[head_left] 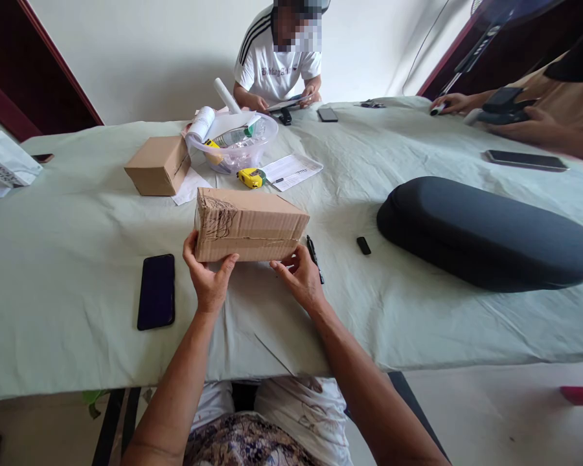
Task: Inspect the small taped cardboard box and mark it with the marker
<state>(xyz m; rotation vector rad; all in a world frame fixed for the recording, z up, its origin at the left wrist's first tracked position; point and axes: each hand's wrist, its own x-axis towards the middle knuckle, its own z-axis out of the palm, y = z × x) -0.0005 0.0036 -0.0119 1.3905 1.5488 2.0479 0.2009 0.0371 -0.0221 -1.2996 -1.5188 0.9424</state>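
Both my hands hold a long brown cardboard box [257, 223] near the middle of the cloth-covered table [78, 272]. Dark scribbled lines mark the box's left end. My left hand [208, 275] grips the lower left corner, thumb along the front bottom edge. At the lower right end, my right hand [301, 275] is closed on the box, its fingers partly hidden behind it. A black pen [315, 259] lies just beside my right hand. To the left of my left hand, a dark smartphone [156, 291] lies flat.
Beyond the box are a second carton [158, 165], a plastic basin [267, 139] of odds and ends, a yellow tape measure [251, 178] and a paper [294, 171]. A black padded seat [486, 226] lies right. One person [276, 71] sits opposite; another person's hands [519, 126] hold tools at right.
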